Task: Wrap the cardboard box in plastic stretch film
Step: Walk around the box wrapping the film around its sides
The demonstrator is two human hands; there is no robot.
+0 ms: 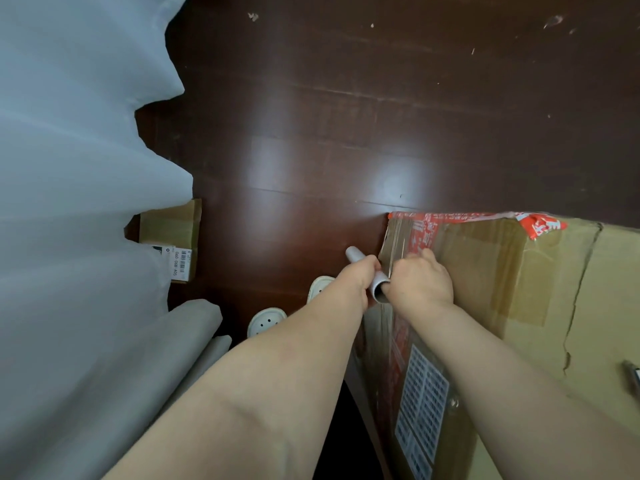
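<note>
The fingers of the left hand (360,276) curl round the grey tubular roll of clear stretch film (354,254). The right hand (420,282) grips the roll's near end, with its fingers curled. The roll lies against the top left corner of the brown cardboard box (485,268), which stands on the dark wooden floor (346,116).

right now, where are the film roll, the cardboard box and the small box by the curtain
film roll (354,253): head view, far end of its grey core
cardboard box (485,271): head view, plain brown panel
small box (171,227): head view, tan face above its barcode label
</note>
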